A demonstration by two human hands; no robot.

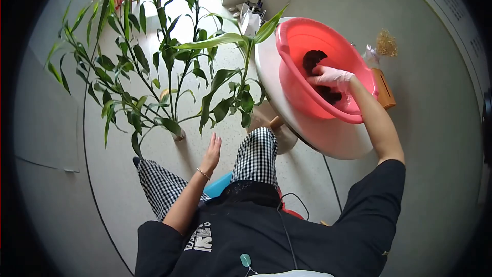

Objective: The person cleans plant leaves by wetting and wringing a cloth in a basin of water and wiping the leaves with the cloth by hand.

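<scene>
Inside the pink plastic basin (302, 90), my right hand (332, 78) has its fingers closed on a dark wet-looking cloth (313, 60). More of the dark cloth lies below the hand, on the basin's bottom. The back of that hand looks whitish; whether this is a thin glove or glare I cannot tell. The basin is tilted toward me in this view and rests on a round white table. My left hand (212, 153) is held up over my lap, fingers stretched out, holding nothing. Nearest to it are my checked trouser leg and the plant's lower leaves.
Tall leafy plants (169, 66) rise at the left and centre, one leaf reaching near the basin. The round white table (269, 72) stands at the right. Beyond the basin are an orange-brown box (383, 90) and dried yellow flowers (387, 44). A blue stool (219, 184) is under me.
</scene>
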